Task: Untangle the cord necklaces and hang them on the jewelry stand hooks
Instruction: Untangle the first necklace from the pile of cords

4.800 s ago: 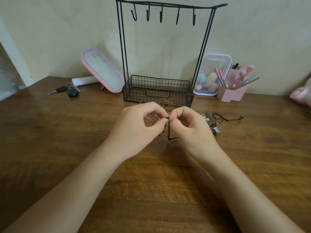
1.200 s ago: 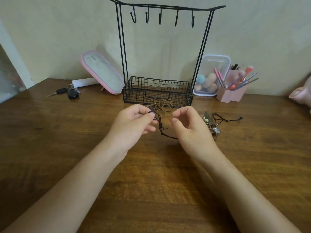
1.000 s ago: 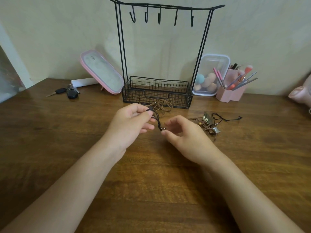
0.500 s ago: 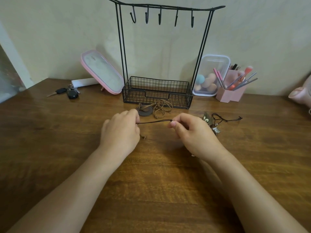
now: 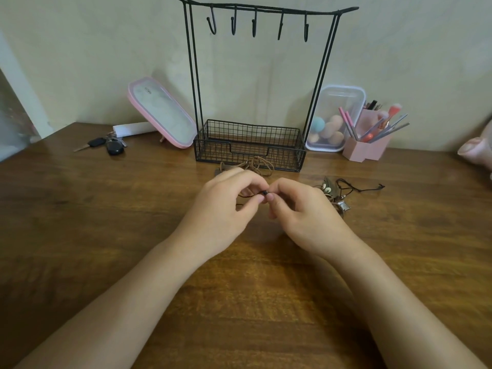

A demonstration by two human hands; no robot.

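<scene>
Wood-grain table (image 5: 80, 235) runs back to a pale wall, and against that wall stands the black wire stand (image 5: 255, 83), its five hooks (image 5: 254, 23) all bare above a mesh basket (image 5: 249, 145) at its foot. Both hands meet over the middle of the table, just in front of the basket. The left hand (image 5: 226, 206) and right hand (image 5: 300, 209) are each pinched, thumb against forefinger, on a thin black cord (image 5: 264, 193) at the spot where their fingertips nearly touch; a short run of that cord shows under the left fingers, the rest hidden by the hands. Behind the left hand, a brown cord (image 5: 259, 166) lies coiled on the table right at the basket's front edge. To the right of the right hand sits a tangled pile (image 5: 335, 194) of cords with shell beads and a metal pendant, a black strand trailing off to the right. At the back left, a pink mirror (image 5: 161, 113) leans beside the stand, with keys (image 5: 107, 145) farther left. At the back right are a clear box (image 5: 335, 118) of sponges and a pink brush holder (image 5: 366, 145).
</scene>
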